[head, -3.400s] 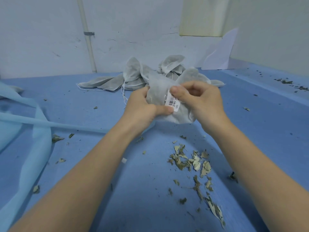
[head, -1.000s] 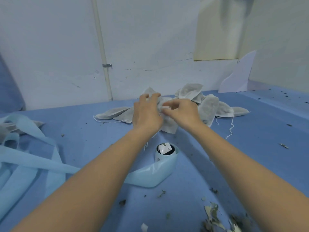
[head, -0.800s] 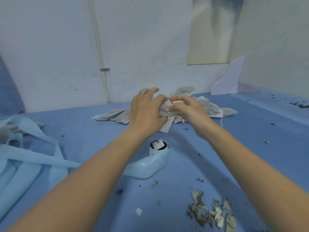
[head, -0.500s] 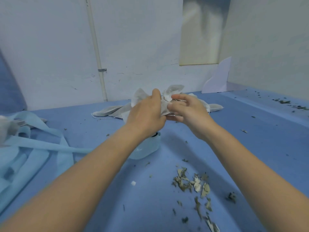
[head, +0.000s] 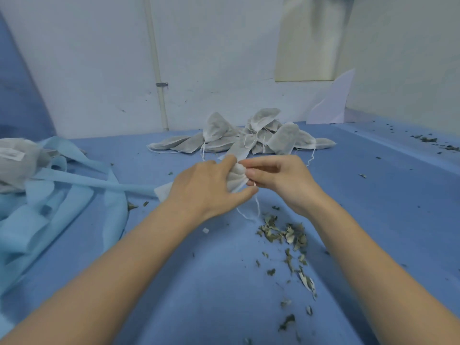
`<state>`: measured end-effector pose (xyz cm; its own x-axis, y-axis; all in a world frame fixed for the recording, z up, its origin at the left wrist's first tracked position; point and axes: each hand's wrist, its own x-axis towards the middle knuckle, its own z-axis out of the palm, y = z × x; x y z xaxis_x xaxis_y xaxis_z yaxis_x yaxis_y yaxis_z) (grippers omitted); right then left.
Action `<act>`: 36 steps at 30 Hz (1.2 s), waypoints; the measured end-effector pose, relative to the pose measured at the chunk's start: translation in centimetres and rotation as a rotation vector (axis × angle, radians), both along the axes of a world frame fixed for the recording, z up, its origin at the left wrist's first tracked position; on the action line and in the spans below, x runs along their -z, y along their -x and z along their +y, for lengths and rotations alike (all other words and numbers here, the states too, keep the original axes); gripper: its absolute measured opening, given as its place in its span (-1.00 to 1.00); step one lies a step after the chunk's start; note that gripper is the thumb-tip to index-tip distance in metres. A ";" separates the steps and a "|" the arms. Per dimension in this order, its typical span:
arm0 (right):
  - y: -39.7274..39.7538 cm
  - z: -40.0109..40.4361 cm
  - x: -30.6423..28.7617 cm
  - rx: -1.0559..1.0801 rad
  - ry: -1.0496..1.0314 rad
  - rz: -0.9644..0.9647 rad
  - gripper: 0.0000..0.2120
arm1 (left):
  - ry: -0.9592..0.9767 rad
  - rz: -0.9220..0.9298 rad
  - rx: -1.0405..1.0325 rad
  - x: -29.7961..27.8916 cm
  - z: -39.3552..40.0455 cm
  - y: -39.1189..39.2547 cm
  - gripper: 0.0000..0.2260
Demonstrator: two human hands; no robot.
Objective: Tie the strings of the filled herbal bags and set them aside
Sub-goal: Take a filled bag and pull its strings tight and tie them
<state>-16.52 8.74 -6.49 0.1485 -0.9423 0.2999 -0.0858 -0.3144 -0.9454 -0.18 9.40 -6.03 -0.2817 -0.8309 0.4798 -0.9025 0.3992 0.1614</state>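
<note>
A grey herbal bag (head: 236, 176) is pinched at its gathered mouth between both hands, low over the blue table. My left hand (head: 208, 187) wraps the bag's body. My right hand (head: 278, 178) grips the bag's top edge and its white string (head: 254, 210), which dangles in a loop below the hands. Most of the bag is hidden behind my left hand. A pile of several grey herbal bags (head: 249, 140) with loose strings lies behind, near the wall.
Light blue fabric strips (head: 62, 190) sprawl at the left, with a labelled grey bag (head: 17, 160) on top of them at the far left edge. Dried leaf crumbs (head: 286, 235) are scattered at the right front. A white wall and pipe (head: 159, 95) close the back.
Both hands have drawn back from the pile toward me holding one bag. The string now hangs loose below them. The view has tilted down, and the tape roll is gone from sight.
</note>
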 end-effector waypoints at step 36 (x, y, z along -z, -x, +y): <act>-1.7 0.6 2.6 -0.146 -0.630 -0.757 -0.82 | -0.234 0.767 0.287 4.4 -0.1 0.9 -0.92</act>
